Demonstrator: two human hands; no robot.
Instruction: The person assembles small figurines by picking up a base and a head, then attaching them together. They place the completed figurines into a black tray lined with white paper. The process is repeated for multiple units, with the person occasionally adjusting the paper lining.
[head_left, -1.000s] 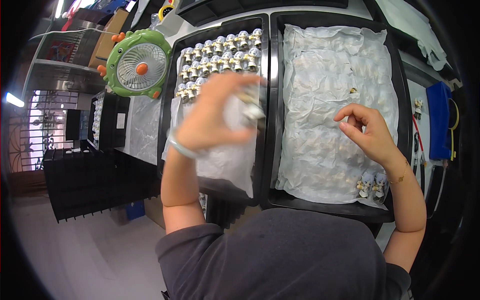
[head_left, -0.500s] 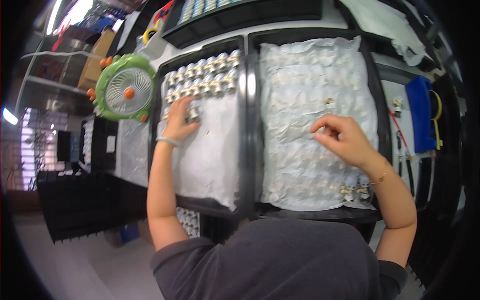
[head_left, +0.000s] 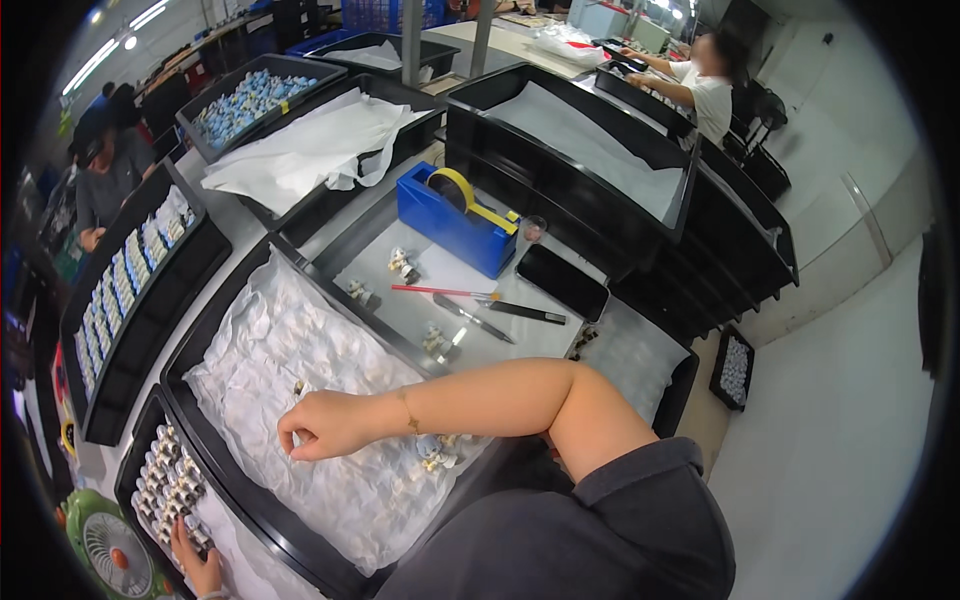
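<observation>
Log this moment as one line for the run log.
left hand: on small metal parts in left tray | right hand: fist on white wrap, middle tray | blue tape dispenser behind

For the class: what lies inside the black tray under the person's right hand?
The black tray holds crumpled white wrapping, a few small metal parts by the wrist, one beside the right hand. Anything beneath the wrapping is hidden.

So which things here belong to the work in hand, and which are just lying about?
In hand:
- right hand on the white-lined tray
- left hand at the rows of small metal parts
- loose parts under the right wrist

Lying about:
- blue tape dispenser
- black phone
- red pen
- green fan
</observation>
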